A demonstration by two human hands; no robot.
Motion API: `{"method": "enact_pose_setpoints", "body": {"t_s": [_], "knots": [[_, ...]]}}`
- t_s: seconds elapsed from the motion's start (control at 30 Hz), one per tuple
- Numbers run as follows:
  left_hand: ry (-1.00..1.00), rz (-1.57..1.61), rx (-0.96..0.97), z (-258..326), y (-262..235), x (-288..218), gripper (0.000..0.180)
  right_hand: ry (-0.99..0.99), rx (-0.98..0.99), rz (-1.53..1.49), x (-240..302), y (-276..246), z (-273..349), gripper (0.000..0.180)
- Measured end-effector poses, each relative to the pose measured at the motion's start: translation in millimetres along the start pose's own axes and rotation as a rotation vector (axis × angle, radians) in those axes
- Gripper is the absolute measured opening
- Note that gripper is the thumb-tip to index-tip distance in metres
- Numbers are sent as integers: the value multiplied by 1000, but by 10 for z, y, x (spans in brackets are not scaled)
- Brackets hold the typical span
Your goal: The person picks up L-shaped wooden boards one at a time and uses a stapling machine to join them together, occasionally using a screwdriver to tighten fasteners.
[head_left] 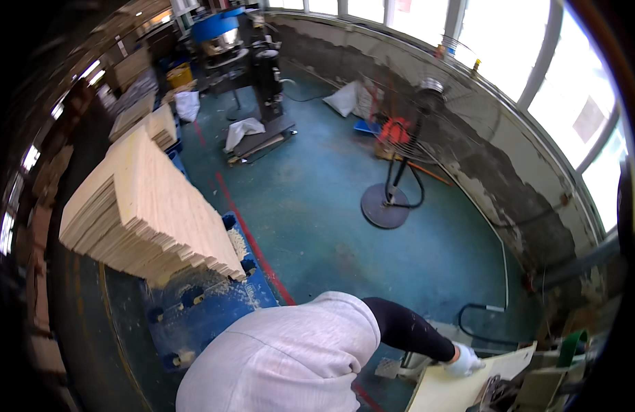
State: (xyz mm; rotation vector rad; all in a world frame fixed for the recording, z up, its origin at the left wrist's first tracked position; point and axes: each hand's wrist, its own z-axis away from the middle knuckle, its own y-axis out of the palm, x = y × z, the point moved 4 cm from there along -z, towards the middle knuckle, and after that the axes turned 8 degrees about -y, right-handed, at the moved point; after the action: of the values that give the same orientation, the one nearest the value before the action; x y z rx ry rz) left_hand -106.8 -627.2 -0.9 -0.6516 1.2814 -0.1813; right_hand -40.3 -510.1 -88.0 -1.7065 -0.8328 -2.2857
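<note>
- Head view: cream panel (434, 395) lies beside the machine (540, 393).
- Gloved left hand (463, 360) rests at the panel's upper edge; whether its fingers grip, I cannot tell. Right hand: out of view.
- Flat, even pressure should suit, clear of the dark fitting (494, 391).

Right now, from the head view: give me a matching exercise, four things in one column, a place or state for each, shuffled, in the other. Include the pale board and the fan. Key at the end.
Things
1. Pale board
2. Pedestal fan
3. Stack of wooden sheets
4. Red line

Places or states
A. Standing on a round dark base
B. Painted along the floor
C. Under the white-gloved left hand
D. On a blue pallet

Pairs: 1-C, 2-A, 3-D, 4-B
</note>
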Motion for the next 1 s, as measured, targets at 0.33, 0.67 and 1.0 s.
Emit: {"method": "enact_pose_setpoints", "body": {"t_s": [0.33,0.67,1.0], "knots": [[-254,196,-94,1246,-1130,815,68,177,427,122,-500,1648,-24,61],[-516,263,-130,1827,-1814,2336,94,186,496,160,-629,2355,101,62],[-705,227,-211,2394,-1364,3232,49,148,601,182,-587,2434,256,63]]}}
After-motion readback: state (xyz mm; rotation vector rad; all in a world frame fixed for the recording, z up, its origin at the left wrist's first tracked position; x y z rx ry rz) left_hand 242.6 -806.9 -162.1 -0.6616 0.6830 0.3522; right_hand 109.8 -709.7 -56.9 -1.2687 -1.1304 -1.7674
